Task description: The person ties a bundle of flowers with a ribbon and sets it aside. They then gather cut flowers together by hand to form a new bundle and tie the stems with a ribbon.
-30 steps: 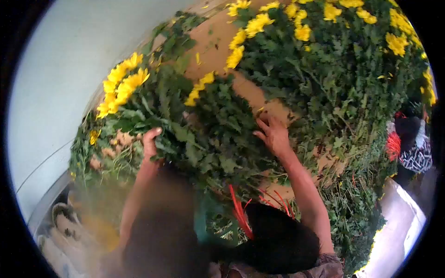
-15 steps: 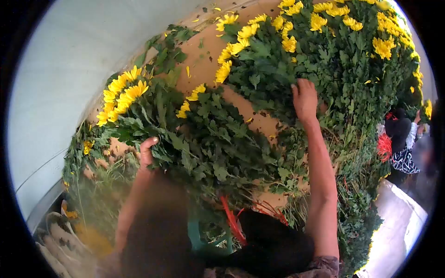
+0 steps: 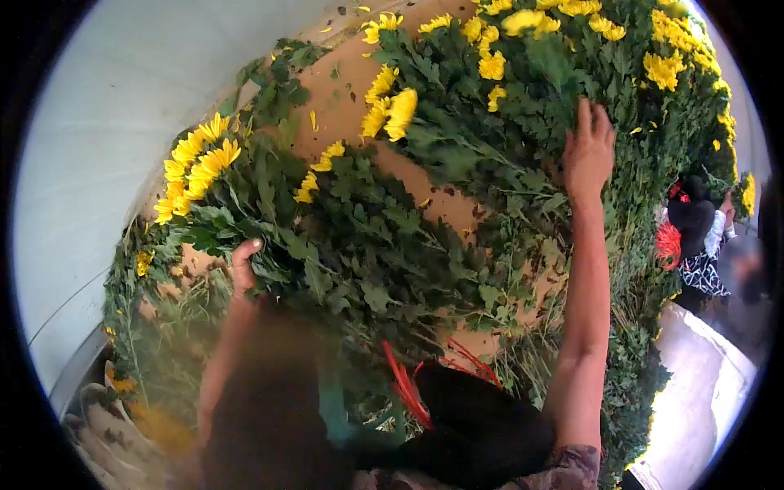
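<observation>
My left hand is closed around a bunch of yellow chrysanthemums, blooms toward the upper left and leafy stems running back past my thumb. My right hand reaches over the large pile of chrysanthemums on the right, its fingers stretched out against the leaves and no stem visible in them. Between the hands lies a smaller heap of leafy chrysanthemum stems, with a few blooms at its upper left end. One bloom at the pile's left edge is motion-blurred.
Brown sheeting under the flowers carries loose petals and leaf bits. A pale wall curves along the left. Red ties lie by my lap. At far right, another person sits beside a red bundle.
My right hand has moved right and farther away across the pile, its fingers now extended. My left hand keeps its hold on the bunch. The view has shifted slightly.
</observation>
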Demonstrator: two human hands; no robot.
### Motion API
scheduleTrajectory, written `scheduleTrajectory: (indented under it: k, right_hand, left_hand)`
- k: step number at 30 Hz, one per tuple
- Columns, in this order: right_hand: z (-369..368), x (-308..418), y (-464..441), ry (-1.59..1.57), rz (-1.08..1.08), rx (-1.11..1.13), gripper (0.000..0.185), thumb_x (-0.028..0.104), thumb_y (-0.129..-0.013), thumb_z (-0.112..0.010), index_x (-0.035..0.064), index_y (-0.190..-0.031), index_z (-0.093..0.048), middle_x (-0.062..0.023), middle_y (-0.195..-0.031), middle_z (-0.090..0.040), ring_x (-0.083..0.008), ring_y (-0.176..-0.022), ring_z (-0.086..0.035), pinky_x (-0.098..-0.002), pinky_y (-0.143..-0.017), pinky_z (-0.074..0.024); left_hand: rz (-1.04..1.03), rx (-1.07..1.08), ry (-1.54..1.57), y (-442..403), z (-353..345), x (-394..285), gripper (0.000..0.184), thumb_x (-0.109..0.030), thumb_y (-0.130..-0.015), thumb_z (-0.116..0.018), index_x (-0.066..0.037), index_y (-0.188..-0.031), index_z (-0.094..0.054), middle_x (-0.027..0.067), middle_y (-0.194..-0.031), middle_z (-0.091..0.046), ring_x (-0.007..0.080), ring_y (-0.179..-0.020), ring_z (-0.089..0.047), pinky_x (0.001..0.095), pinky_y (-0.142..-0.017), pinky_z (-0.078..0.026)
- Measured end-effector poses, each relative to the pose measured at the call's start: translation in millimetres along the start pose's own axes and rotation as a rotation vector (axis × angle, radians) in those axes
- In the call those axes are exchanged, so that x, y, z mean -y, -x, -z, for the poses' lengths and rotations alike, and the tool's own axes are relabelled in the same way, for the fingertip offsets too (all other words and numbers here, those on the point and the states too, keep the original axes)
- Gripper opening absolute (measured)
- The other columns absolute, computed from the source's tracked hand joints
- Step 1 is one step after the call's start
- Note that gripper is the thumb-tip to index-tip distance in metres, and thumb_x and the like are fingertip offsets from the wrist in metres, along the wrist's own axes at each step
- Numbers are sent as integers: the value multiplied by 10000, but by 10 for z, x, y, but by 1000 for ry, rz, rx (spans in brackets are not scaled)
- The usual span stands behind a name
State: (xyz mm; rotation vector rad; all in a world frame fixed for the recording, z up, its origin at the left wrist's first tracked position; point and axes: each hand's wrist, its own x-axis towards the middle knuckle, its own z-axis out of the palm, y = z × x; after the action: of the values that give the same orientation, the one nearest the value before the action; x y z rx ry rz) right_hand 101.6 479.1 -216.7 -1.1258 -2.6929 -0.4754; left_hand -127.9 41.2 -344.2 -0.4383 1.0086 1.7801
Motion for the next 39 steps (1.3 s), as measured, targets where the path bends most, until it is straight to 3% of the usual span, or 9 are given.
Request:
scheduleTrajectory:
  k: [3, 5, 8, 14, 19, 27, 29, 36, 39]
  right_hand:
    - [-44, 175, 137, -97, 125, -180, 618, 211, -787, -697, 101, -1329, -422, -155, -1244, -505, -334, -1112, -499, -446, -913, -424]
    - [-366, 322, 560, -388, 265, 213, 636, 195, -764, -717, 120, -1327, -431, -138, -1158, -542, -321, -1063, -511, -434, -874, -441]
    - [-660, 318, 936, -142, 418, 468, 569, 166, -795, -679, 120, -1314, -452, -135, -1061, -558, -328, -978, -544, -408, -799, -475]
    - [-102, 407, 664, -480, -12, 116, 401, 89, -865, -558, 137, -1261, -520, -168, -965, -620, -342, -805, -605, -416, -670, -495]
    - [-284, 1048, 1265, -537, 94, 615, 510, 142, -889, -522, 135, -1378, -376, -221, -926, -627, -390, -746, -611, -466, -661, -502]
    - [-926, 1442, 1789, -622, -143, 620, 624, 239, -878, -598, 135, -1413, -295, -232, -1276, -447, -424, -1005, -521, -471, -756, -470]
    - [-694, 1381, 1750, -626, 57, 362, 719, 250, -832, -667, 151, -1425, -274, -213, -1340, -375, -428, -1129, -428, -471, -849, -439]
    - [-825, 1314, 1932, -570, 240, 569, 869, -73, -621, -640, 203, -1395, -356, -195, -1347, -370, -398, -1148, -427, -442, -891, -440]
    - [-561, 1282, 1923, -640, 234, 636, 838, 20, -643, -702, 201, -1389, -366, -187, -1332, -383, -382, -1117, -448, -454, -874, -447]
  left_hand:
    - [18, 3, 20, -16, 17, -8, 489, -286, -731, -597, -30, -1146, -568, 116, -1063, -634, 283, -957, -603, 404, -855, -487]
    - [-17, -32, -57, -53, 128, 10, 465, -276, -733, -596, -19, -1121, -578, 125, -1046, -637, 284, -939, -608, 404, -836, -496]
    - [9, -35, 36, -3, 20, -37, 530, -168, -689, -604, -16, -1189, -512, 128, -1073, -617, 292, -987, -598, 421, -902, -481]
    - [19, -104, -122, 9, 106, -73, 457, -225, -678, -636, -30, -1087, -571, 105, -987, -643, 274, -905, -617, 402, -838, -506]
    - [29, -161, -43, 48, -69, -53, 464, -234, -669, -642, -34, -1084, -582, 106, -975, -645, 266, -883, -617, 388, -825, -506]
    - [55, -134, -55, 69, -46, -76, 479, -232, -678, -631, -42, -1112, -562, 102, -1010, -637, 269, -907, -613, 403, -846, -498]
    - [89, -169, -74, 112, -157, -113, 486, -233, -679, -634, -42, -1120, -562, 99, -1014, -639, 266, -914, -612, 403, -854, -495]
    - [59, -136, -25, 68, -17, -46, 480, -246, -680, -635, -29, -1105, -578, 111, -1016, -637, 267, -926, -605, 397, -848, -492]
    - [61, -149, -18, 59, -17, -47, 470, -243, -680, -633, -31, -1096, -581, 101, -1000, -642, 260, -921, -606, 399, -845, -493]
